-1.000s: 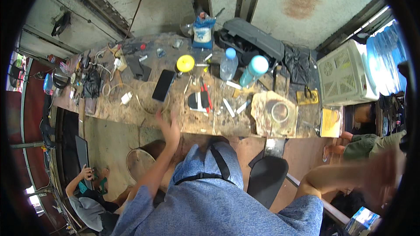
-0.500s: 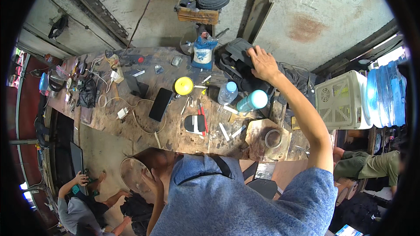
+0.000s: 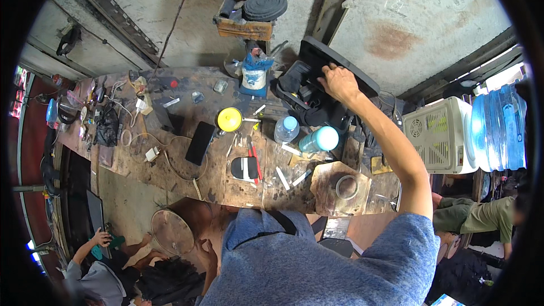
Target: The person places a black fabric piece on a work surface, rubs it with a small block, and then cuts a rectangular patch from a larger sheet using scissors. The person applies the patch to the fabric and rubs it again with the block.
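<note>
At the back right of the wooden workbench (image 3: 226, 187), a black hard case (image 3: 292, 99) stands with its lid (image 3: 334, 59) raised toward the wall. My right hand (image 3: 341, 86) is over the case, in front of the lid's inner side, its fingers apart and slightly bent. Dark items inside the case are hard to make out. Low beside my body, my left hand (image 3: 208, 249) hangs with its fingers apart and nothing in it, close to a round wooden-topped drum (image 3: 173, 231). A clear bottle with a blue cap (image 3: 287, 129) and a teal bottle (image 3: 320, 139) stand in front of the case.
On the bench lie a phone (image 3: 200, 143), a yellow-lidded cup (image 3: 229, 119), a red-handled tool (image 3: 254, 161) and white strips (image 3: 283, 178). A blue-and-white bag (image 3: 254, 76) stands at the back. Other people sit at lower left (image 3: 99, 277) and right (image 3: 481, 215).
The case lid has swung up and back, baring the inside. My right hand has gone from the lid's top to its inner side. My left hand has dropped away from the drum's top.
</note>
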A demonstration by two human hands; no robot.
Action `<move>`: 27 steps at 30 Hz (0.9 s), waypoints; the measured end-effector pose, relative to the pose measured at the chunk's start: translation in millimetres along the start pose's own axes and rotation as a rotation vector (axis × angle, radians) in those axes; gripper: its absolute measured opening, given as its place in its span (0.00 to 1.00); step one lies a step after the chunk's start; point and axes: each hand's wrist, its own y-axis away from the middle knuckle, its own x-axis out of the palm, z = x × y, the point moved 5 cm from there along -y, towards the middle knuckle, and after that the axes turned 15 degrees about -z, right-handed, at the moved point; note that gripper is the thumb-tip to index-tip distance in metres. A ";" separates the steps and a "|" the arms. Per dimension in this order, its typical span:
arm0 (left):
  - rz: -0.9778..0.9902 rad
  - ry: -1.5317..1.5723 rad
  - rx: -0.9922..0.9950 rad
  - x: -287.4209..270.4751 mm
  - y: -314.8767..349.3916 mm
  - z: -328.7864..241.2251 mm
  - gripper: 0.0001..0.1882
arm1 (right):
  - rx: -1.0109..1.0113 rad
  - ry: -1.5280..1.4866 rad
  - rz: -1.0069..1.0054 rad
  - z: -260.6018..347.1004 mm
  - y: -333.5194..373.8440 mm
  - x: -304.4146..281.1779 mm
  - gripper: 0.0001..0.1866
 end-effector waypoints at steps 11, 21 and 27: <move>-0.123 0.166 0.238 -2.8 2.3 -53.4 0.11 | 0.222 -0.203 0.204 -19.6 -17.2 10.6 0.17; -0.076 0.548 0.687 -51.8 -39.5 -275.9 0.09 | 0.625 -1.399 0.136 -22.5 36.0 8.7 0.14; -0.146 0.654 0.711 -66.4 -65.2 -335.6 0.10 | 0.381 -1.307 -0.294 -10.8 72.1 -48.7 0.17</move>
